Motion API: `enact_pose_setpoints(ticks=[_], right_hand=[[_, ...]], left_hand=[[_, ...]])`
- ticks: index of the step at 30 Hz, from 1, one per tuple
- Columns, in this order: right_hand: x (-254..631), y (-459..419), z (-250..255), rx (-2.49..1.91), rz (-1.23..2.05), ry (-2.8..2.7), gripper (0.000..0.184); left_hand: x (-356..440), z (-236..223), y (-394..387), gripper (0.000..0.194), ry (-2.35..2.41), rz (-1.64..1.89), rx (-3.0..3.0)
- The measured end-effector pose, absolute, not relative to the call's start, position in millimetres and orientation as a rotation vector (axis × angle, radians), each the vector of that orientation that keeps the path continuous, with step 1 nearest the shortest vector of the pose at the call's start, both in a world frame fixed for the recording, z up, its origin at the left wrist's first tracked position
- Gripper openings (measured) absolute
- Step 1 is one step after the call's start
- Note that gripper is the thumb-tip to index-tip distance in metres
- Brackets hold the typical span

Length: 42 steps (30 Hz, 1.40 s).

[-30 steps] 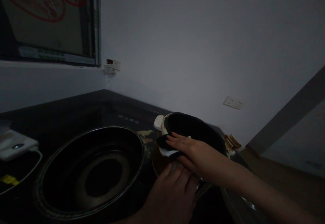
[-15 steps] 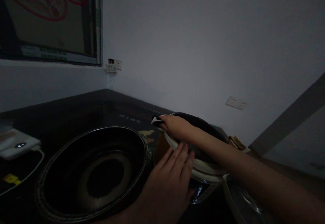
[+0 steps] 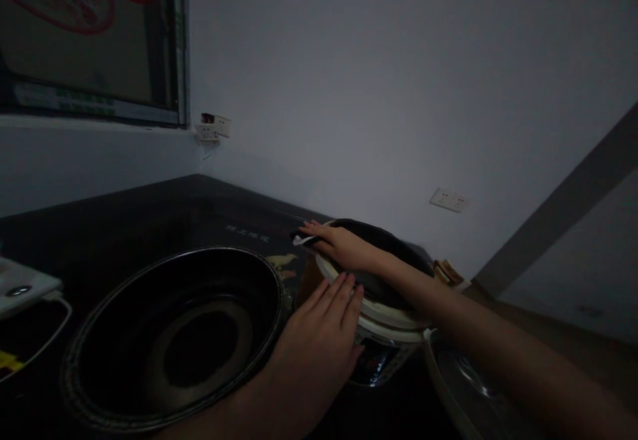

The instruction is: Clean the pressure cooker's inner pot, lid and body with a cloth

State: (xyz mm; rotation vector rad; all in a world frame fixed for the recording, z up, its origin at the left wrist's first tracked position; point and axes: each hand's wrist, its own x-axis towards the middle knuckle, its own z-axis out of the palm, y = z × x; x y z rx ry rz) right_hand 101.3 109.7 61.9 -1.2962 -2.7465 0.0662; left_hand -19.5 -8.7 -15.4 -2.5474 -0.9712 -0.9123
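Observation:
A round rice cooker (image 3: 383, 343) with a pale rim and dark inside stands to the right of a black pan (image 3: 100, 360). My left hand (image 3: 319, 340) lies against the cooker's near-left rim, fingers stretched out and holding nothing. Reaching across the cooker's opening, my right hand (image 3: 343, 244) has its fingers bent over a small black-and-white piece (image 3: 302, 237) at the far-left rim. Whether that piece is a handle or a cloth I cannot tell. My right forearm hides part of the opening.
A transparent lid (image 3: 471, 377) with a pale edge lies right of the cooker. Beyond the cooker is a small brown object (image 3: 446, 272). On the left, a white device (image 3: 24, 287) with a cable sits on the dark counter (image 3: 164, 211). Walls and a window (image 3: 90, 61) border the counter.
The whole scene has shifted slightly left as the camera turned. Both hands keep nearly the same places on the cooker, the right fingers still bent over the piece at its rim.

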Motion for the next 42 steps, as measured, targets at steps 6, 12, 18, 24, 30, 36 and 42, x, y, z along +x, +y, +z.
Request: enact_pose_setpoints(ticks=[6, 12, 18, 24, 30, 36, 42], right_hand=[[115, 85, 64, -0.952, 0.373, -2.789, 0.048], [115, 113, 61, -0.859, 0.326, -2.894, 0.052], [116, 144, 51, -0.813, 0.363, -2.744, 0.041], [125, 183, 46, -1.036, 0.341, -2.611, 0.036], [156, 219, 53, -1.238, 0.26, -2.585, 0.028], [162, 228, 58, -1.341, 0.24, -2.618, 0.025], [183, 232, 63, -1.56, 0.088, -2.512, 0.021]], left_hand=[[-18, -18, -10, 0.051, -0.96, -0.886, -2.529], [-16, -22, -9, 0.054, -0.937, -0.877, -2.494], [-19, -21, -7, 0.056, -0.921, -0.828, -2.545], [-21, -18, -5, 0.058, -0.918, -0.773, -2.627], [-21, -19, -3, 0.061, -0.922, -0.77, -2.64], [-21, -18, -4, 0.062, -0.932, -0.774, -2.651], [-20, -19, -7, 0.063, -0.953, -0.79, -2.637]])
